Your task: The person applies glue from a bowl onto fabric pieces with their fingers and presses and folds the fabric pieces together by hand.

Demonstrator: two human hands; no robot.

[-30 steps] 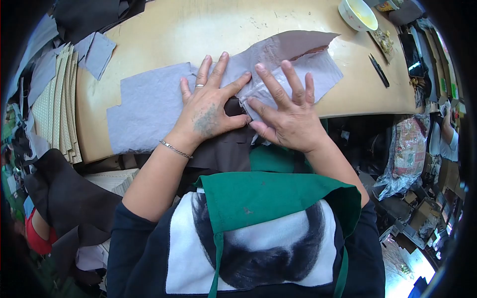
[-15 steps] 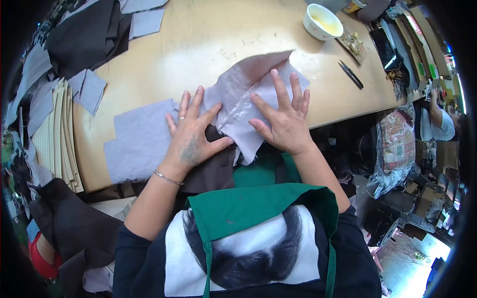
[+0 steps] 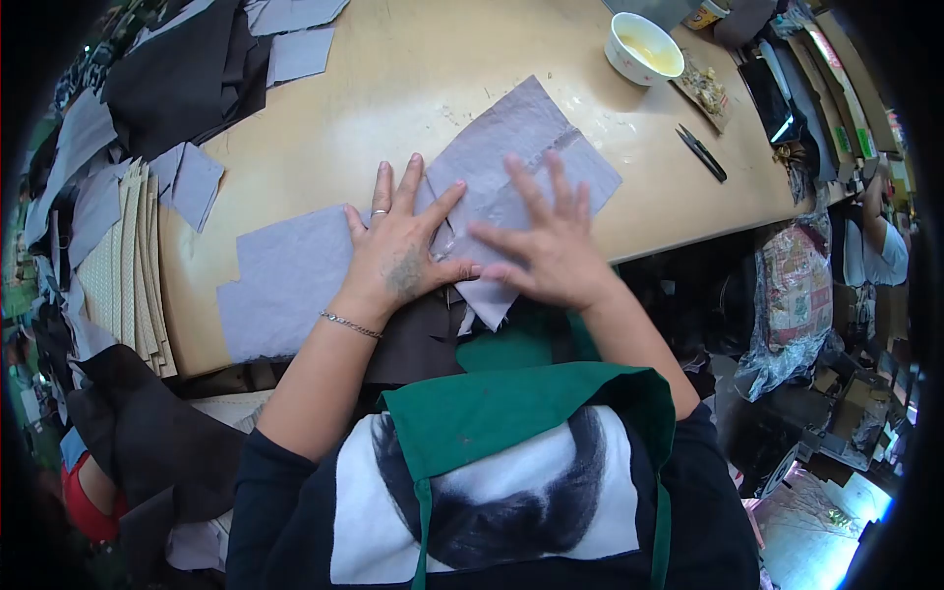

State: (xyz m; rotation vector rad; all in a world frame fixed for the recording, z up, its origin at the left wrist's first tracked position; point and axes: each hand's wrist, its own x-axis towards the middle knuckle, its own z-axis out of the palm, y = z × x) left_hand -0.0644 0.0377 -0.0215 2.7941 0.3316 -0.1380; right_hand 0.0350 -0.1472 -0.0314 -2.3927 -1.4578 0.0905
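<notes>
The 2 hands work near the front edge of the pale table [image 3: 344, 118], above a grey sheet [image 3: 521, 123], which lies flat and slanted, with its lower corner reaching past the edge. The left hand [image 3: 398, 256] is spread, its fingers open and gripping nothing; its fingertips rest at the left border of this sheet. The right hand [image 3: 551, 246] is blurred, also with fingers apart, over the sheet's lower right part; I cannot tell if it touches. To the left of the left hand lies a grey piece [image 3: 290, 280]; whether both join is hidden. A dark brown piece [image 3: 418, 344] hangs below the left hand. Farther right stand a white bowl [image 3: 629, 61] with yellow content and, nearer, a black cutter-like tool [image 3: 701, 153].
</notes>
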